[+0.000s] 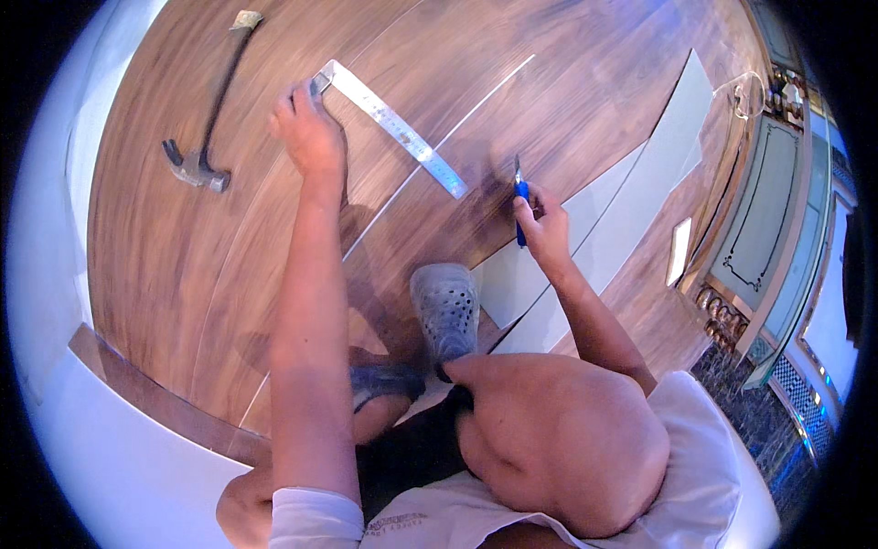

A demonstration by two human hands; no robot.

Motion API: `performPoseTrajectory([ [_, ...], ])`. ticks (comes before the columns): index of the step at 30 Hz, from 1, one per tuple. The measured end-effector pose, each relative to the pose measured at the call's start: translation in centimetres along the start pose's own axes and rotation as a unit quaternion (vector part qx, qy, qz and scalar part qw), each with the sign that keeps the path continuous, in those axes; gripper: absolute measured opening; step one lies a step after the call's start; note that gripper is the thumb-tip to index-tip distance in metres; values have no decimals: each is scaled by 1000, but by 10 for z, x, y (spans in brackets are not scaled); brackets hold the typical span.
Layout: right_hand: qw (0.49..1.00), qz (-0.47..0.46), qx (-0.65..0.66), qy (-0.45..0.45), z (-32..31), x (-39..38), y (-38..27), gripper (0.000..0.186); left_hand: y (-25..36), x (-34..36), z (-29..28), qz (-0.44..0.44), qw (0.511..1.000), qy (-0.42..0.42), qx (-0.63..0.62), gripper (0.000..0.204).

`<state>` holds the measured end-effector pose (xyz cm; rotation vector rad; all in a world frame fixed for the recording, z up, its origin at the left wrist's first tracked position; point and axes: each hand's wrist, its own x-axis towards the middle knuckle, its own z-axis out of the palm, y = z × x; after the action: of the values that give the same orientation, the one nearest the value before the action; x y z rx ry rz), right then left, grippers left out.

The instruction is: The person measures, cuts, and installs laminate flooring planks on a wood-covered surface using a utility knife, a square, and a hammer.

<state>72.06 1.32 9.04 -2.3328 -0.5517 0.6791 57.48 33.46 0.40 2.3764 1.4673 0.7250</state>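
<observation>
My left hand grips the short stock of a metal square at upper centre, its silver blade lying diagonally across the wood-look floor toward the lower right. My right hand is closed around a blue utility knife, its tip pointing up, to the right of the blade's lower end and apart from it. A thin pale line runs along the floor under the square. A hammer with a dark handle lies at the upper left, claw end lower, left of my left hand.
Long pale boards lie diagonally at the right, near a small white piece. My grey clog is below centre. A white wall with skirting curves along the left. Ornate green panels and dark marble-look flooring are at the far right.
</observation>
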Motion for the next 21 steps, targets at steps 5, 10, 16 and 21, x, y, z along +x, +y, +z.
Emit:
performPoseTrajectory([
  [5,999,11,-2,-36,0,11,-4,32,6,-1,5,3,1000,24,-3,27],
  [10,995,56,10,-78,-6,17,-6,34,8,-1,5,12,1000,5,11,29],
  [16,994,-26,19,-102,10,34,-17,34,-2,-3,9,7,1000,9,16,32],
  [21,988,-61,65,-126,19,45,-24,32,3,-2,6,17,1000,4,20,33],
])
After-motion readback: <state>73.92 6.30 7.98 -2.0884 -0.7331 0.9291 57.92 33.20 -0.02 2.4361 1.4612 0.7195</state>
